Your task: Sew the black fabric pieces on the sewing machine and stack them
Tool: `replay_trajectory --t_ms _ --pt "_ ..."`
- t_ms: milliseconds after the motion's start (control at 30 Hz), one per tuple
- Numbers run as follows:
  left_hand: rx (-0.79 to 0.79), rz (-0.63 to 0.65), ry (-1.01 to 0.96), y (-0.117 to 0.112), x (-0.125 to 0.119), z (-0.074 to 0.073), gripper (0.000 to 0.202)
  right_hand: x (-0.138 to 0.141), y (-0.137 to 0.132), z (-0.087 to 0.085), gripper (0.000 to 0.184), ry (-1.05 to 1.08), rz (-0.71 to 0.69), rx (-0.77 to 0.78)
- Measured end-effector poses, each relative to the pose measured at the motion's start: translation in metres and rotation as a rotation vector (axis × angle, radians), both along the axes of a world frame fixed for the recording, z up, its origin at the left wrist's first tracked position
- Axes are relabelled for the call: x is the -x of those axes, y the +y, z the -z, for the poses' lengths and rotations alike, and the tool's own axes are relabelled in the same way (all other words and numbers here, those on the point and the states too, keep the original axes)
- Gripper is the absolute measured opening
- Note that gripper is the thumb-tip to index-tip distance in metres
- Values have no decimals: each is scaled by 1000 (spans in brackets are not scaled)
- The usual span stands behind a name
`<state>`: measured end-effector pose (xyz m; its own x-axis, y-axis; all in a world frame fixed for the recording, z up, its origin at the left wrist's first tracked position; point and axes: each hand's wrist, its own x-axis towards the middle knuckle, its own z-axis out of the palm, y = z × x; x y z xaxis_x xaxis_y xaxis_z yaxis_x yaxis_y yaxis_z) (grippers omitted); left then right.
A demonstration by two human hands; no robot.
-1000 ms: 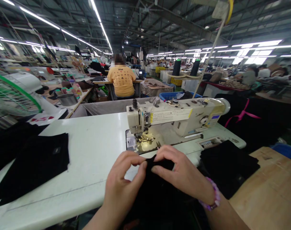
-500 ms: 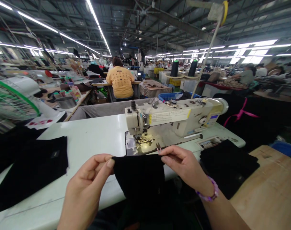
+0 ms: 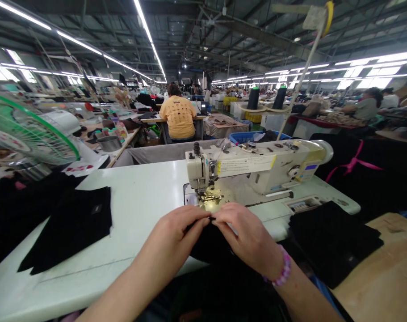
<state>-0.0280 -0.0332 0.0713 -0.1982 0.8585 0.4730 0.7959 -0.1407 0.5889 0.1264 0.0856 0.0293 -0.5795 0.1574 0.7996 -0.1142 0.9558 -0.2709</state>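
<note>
Black fabric piece (image 3: 206, 239); cream sewing machine (image 3: 257, 167); white table (image 3: 139, 201).

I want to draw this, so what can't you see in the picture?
Head view: top edge of the black cloth, covered by the left hand and right hand pinching it.
Head view: its lower part, in shadow below the table.
Head view: label on the sewing machine, writing too small.

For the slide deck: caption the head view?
Left hand and right hand pinch a black fabric piece in front of the sewing machine on a white table.
</note>
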Motion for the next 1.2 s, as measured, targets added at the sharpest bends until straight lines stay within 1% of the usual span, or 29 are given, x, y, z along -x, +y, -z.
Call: replay_trajectory --t_ms 67,133,200,233,267,300,367,400,467,533,600,633,667,700,733,767,833,867,900,933,967,1000,1033,1100,1133,1200 --pt "118 36 -97 9 2 -5 20 -1 2 -1 14 -29 -40 -18" --pt "219 37 -189 15 5 -10 19 -2 4 -1 15 -60 -67 -13" --pt "306 44 -249 18 6 -14 18 -1 5 -1 13 -53 -56 55" --pt "333 49 -263 19 6 -16 18 0 4 -1 10 -44 -35 144" --pt "344 51 -262 19 6 -17 17 1 4 -1 10 -44 -20 277" --pt "334 45 -244 18 5 -18 17 3 4 0 16 -66 -26 440" --pt "258 -3 -171 16 5 -20 17 5 3 3 26 -184 -110 757" --pt "207 -42 -123 15 6 -21 17 6 2 7 26 -257 -163 875" --pt "119 -116 -33 13 11 -22 16 5 -1 17 30 -361 -229 1038" --pt "87 -163 25 13 21 -22 17 3 -9 32 42 -409 -225 1168" --pt "114 -193 65 17 36 -15 20 1 -21 49 53 -449 -227 1267" --pt "157 -189 89 22 44 -9 22 -1 -27 58 56 -480 -228 1281" --pt "217 -172 116 27 52 0 22 -2 -33 67 59 -524 -221 1269" --pt "285 -138 143 33 59 10 22 -3 -38 74 62 -583 -201 1222" --pt "357 -93 171 40 66 22 21 -3 -42 80 64 -650 -158 1132" --pt "402 -67 189 47 72 35 19 -3 -44 84 66 -713 -81 1005" --pt "453 -48 215 60 79 62 17 1 -40 87 66 -769 154 709" --pt "467 -51 226 66 81 73 16 5 -35 87 61 -745 278 578" --pt "479 -55 238 71 82 83 15 9 -28 87 54 -689 373 468" --pt "490 -62 251 75 82 91 15 15 -20 86 44 -618 416 381" --pt "497 -72 261 78 82 97 15 21 -11 86 32 -549 402 303" --pt "503 -85 269 80 81 102 15 28 -3 87 21 -492 350 222" --pt "508 -100 275 81 81 105 16 34 5 90 18 -453 283 145" --pt "521 -141 275 84 82 109 16 43 16 97 27 -428 175 37" --pt "529 -165 270 85 82 110 16 46 20 102 28 -432 152 13" --pt "550 -212 251 87 84 113 16 49 23 110 25 -437 152 2"
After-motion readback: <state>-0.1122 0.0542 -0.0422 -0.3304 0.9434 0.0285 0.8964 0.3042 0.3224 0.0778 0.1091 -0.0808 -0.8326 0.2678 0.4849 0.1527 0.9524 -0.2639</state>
